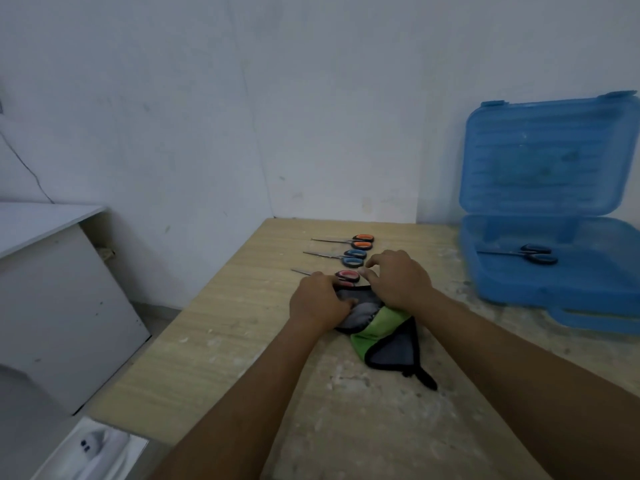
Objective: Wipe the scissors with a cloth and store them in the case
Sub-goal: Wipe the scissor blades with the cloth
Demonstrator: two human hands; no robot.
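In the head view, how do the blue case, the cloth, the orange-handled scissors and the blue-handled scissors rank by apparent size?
1. blue case, clearly the largest.
2. cloth, partly covered.
3. orange-handled scissors and blue-handled scissors: they look alike in size, so I give no order between them.

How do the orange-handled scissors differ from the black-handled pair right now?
The orange-handled scissors lie on the table; the black-handled pair lies inside the open blue case. Handles: orange against black. Both lie flat, closed, blades pointing left.
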